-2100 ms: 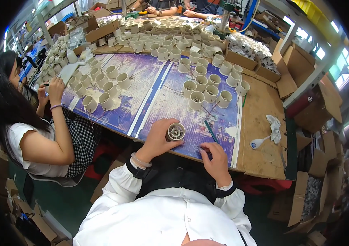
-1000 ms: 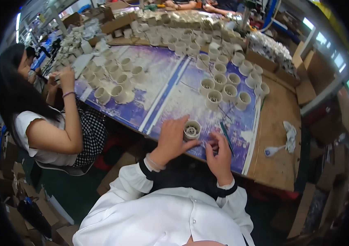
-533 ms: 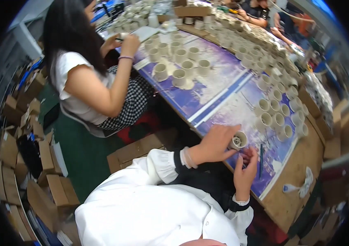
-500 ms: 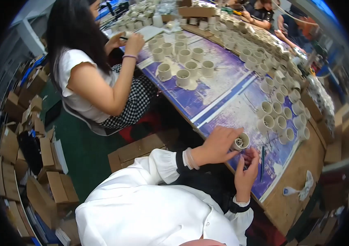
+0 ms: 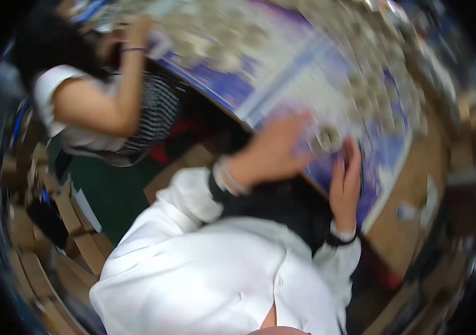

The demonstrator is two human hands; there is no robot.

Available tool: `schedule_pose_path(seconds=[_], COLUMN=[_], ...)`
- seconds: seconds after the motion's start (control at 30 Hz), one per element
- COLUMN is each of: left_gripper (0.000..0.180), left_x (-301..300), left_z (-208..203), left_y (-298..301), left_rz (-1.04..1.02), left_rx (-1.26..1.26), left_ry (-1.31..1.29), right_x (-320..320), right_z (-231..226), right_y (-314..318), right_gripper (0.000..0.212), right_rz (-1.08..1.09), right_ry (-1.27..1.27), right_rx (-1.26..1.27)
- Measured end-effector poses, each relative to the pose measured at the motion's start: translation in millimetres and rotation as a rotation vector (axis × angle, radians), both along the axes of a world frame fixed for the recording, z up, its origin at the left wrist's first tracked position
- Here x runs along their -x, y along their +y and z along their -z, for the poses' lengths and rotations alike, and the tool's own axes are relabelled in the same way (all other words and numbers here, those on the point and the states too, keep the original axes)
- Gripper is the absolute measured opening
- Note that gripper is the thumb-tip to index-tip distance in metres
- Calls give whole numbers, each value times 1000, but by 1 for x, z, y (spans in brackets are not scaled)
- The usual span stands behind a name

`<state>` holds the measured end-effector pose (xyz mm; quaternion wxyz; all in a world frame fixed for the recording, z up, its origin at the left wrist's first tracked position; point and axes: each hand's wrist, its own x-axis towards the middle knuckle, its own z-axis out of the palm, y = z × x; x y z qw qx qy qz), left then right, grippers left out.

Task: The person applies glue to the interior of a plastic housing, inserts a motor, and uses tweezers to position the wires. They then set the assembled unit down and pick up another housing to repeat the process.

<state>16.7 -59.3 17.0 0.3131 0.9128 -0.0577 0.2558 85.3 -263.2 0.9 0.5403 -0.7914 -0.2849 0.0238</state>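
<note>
The left hand [image 5: 274, 153] grips 1 small round cup-like part [image 5: 327, 139] at the table edge over the blue-purple mat [image 5: 260, 97]; blur hides its contents. The right hand [image 5: 345, 181] rests flat beside it, open and empty.

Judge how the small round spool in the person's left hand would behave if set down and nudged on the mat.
The spool looks short and round, so on its side it would probably roll; on a flat end it should sit steady. The left hand pinches it at the fingertips alone, suggesting it is light. The frame is motion-blurred, so surface grip and fragility cannot be told.
</note>
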Motion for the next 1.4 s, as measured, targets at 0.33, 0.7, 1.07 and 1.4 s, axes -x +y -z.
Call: schedule_pose_path(seconds=[0.33, 0.7, 1.07, 1.4], left_gripper=[69, 85, 96, 92], left_x=[-50, -18, -31, -36], left_z=[-10, 16, 6, 5], left_y=[-10, 0, 0, -1], left_rz=[547, 181, 248, 265], left_rx=[730, 62, 174, 153], left_ry=[384, 94, 63, 87], right_x=[11, 44, -21, -37], right_z=[5, 1, 13, 18], right_y=[-34, -77, -211, -218], right_gripper=[34, 27, 59, 52], right_rz=[93, 417, 902, 804], right_ry=[-52, -463, -165, 51], right_rx=[-101, -41, 13, 105])
